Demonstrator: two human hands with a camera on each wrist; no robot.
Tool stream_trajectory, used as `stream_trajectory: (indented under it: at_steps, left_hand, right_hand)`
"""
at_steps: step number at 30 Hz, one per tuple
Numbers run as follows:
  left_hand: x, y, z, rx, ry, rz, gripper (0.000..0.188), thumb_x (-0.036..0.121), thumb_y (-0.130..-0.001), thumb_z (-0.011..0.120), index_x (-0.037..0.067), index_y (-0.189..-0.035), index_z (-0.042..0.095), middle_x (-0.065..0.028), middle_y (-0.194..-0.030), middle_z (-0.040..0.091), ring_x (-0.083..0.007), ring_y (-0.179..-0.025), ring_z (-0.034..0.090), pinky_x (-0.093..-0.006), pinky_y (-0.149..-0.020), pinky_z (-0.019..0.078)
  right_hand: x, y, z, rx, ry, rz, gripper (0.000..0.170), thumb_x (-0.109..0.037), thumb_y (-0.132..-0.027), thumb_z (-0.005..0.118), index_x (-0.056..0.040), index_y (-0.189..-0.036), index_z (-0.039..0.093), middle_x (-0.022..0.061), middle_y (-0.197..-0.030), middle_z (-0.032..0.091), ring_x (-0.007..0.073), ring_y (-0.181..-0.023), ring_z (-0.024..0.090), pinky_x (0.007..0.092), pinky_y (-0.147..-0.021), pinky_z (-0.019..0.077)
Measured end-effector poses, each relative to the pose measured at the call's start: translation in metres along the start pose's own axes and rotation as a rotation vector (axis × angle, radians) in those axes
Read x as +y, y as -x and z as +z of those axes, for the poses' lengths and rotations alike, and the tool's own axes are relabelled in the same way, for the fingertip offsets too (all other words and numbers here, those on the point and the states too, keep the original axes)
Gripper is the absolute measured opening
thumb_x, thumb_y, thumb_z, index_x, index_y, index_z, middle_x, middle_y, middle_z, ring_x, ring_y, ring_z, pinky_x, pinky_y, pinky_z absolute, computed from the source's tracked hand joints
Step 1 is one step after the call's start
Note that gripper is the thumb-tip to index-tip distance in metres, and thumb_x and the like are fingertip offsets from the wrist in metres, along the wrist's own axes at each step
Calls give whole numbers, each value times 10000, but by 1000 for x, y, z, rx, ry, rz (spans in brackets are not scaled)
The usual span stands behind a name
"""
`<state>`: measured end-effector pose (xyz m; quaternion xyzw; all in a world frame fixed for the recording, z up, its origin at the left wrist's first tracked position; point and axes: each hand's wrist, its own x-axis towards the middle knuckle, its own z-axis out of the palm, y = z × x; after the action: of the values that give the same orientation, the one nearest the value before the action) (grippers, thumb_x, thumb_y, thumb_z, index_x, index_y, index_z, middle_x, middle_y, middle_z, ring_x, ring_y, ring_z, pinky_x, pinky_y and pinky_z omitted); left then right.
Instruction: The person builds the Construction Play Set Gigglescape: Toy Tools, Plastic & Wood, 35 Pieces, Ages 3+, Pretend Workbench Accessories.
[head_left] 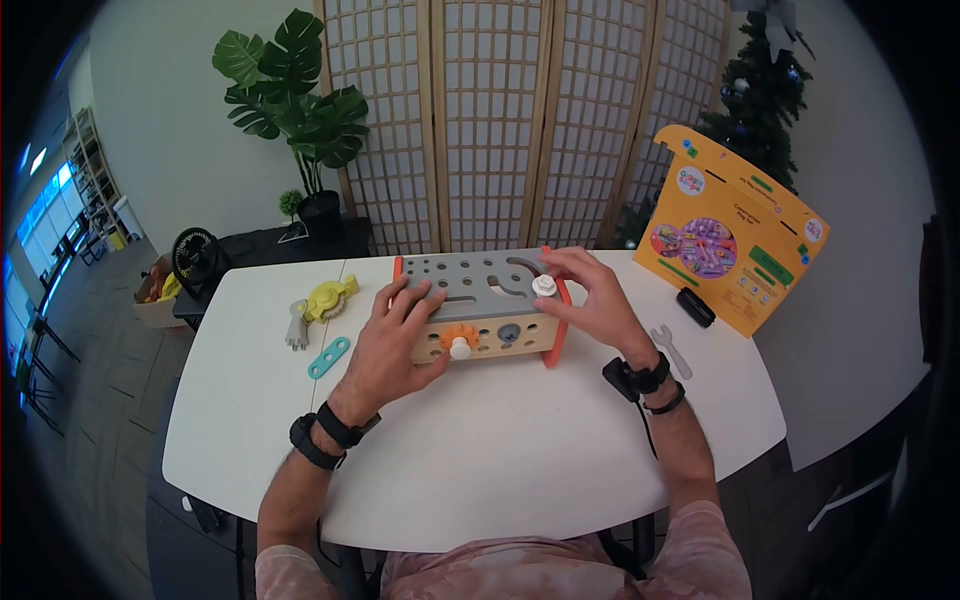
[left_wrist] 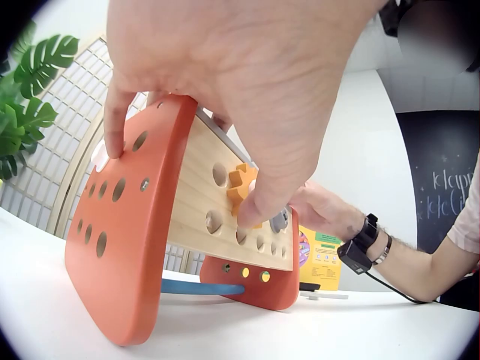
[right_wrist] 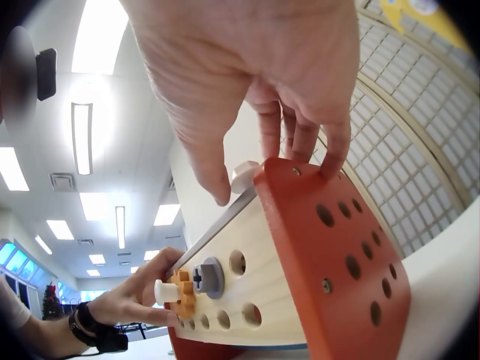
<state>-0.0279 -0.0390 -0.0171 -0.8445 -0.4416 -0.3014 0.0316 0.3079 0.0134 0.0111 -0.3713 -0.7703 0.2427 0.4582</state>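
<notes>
A toy workbench (head_left: 470, 290) with a grey top, pale wooden front and red end panels stands on the white table. My left hand (head_left: 390, 335) holds its left end, fingers over the grey top and thumb at the front beside an orange gear (left_wrist: 241, 193) with a white screw (head_left: 460, 348) through it. At the right end, my right hand (head_left: 598, 305) holds the top corner, fingertips on the red end panel (right_wrist: 330, 247) and thumb by the near edge. A white bolt head (head_left: 543, 286) sits on the top between thumb and fingers. A grey bolt (right_wrist: 208, 277) fills a front hole.
Left on the table lie a yellow toy saw (head_left: 328, 298), a grey toy hammer head (head_left: 297, 326) and a teal slotted strip (head_left: 329, 357). To the right are a grey toy wrench (head_left: 672, 350), a black case (head_left: 696, 307) and an upright yellow box (head_left: 740, 230).
</notes>
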Motion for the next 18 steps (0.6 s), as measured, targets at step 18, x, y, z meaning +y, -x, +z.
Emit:
stream_trajectory:
  at_steps: [18]
  left_hand:
    - [1, -1, -1, -6, 18, -5, 784, 270, -800, 870, 70, -1508, 600, -190, -1576, 543, -450, -1556, 380, -545, -1243, 451]
  right_hand:
    - [10, 0, -3, -51, 73, -69, 255, -106, -888, 829, -19, -1125, 791, 101, -1172, 726, 215, -1120, 718, 339, -1024, 548]
